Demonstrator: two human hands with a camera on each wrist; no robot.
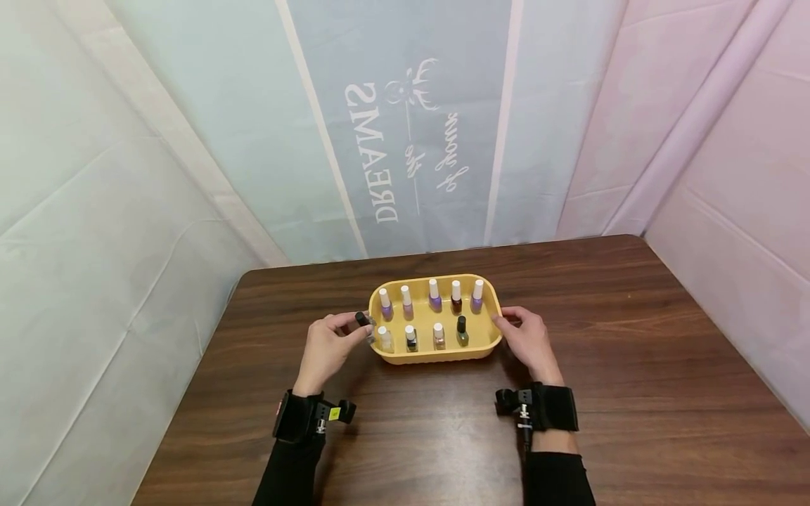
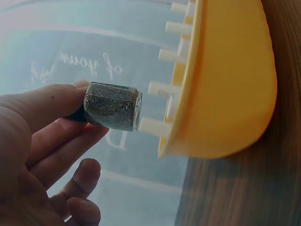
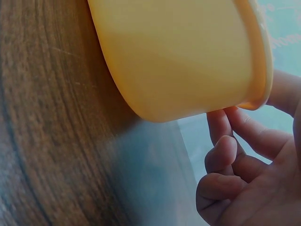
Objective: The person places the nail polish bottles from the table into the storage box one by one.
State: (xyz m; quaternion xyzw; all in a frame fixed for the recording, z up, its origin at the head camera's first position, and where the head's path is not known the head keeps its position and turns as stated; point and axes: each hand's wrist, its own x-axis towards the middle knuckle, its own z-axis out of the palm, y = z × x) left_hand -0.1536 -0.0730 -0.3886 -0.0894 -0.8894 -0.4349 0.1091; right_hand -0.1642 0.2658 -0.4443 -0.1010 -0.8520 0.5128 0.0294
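Note:
Between thumb and fingers my left hand (image 1: 329, 351) pinches a nail polish bottle (image 2: 112, 106) by its black cap. Glittery dark polish shows through its glass, and it is tilted over the left end of a yellow basket (image 1: 436, 357). My right hand (image 1: 530, 341) grips the basket's right end, thumb over the rim and fingers against the outer wall (image 3: 183, 61). Two rows of polish bottles stand upright inside. Purple ones such as the back-left bottle (image 1: 386, 306) have white caps; a dark green bottle (image 1: 463, 333) at front right has a black cap.
The basket is on a dark wood-grain table (image 1: 430, 429). Behind the table hangs a pale cloth (image 1: 430, 140) with printed lettering, and more light cloth (image 1: 728, 176) encloses the sides. Both wrists wear black straps (image 1: 555, 407) with small cameras.

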